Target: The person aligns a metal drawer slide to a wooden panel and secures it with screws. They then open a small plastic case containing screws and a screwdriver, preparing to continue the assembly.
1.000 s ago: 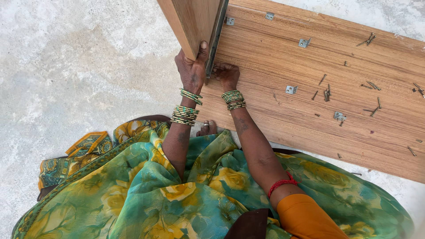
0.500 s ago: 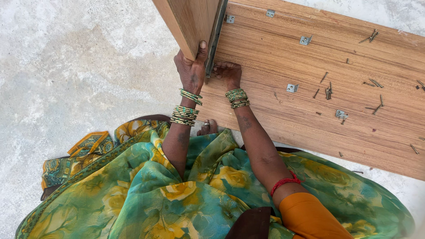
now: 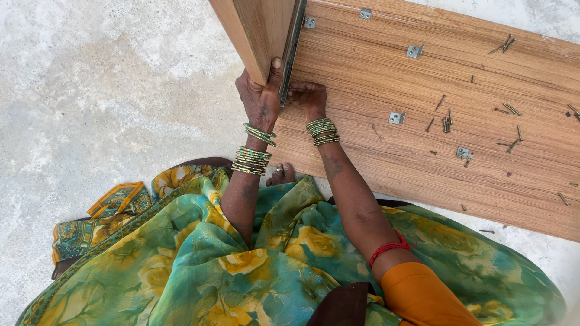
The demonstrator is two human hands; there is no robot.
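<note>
Little has moved since the earlier frames: both hands keep their places at the standing board, and the view has only drifted slightly.

No packages, labels or signs are in view.

The left hand has its grip closed around the near edge of the upright wooden board, thumb pressed on its right face beside a dark metal strip. The right hand rests curled at the foot of that strip, touching the flat wooden panel; whether its grip holds anything cannot be told.

The upright board stands on edge on the left end of the flat panel, rising toward the camera, its foot running from near to far. The flat panel's long axis runs left to right, sloping nearer at the right.

Small metal angle brackets lie on the panel, well apart from each other. Loose screws are scattered to the right of the hands.

The panel lies on a pale, mottled concrete floor. Green and yellow floral cloth fills the near part of the view.
</note>
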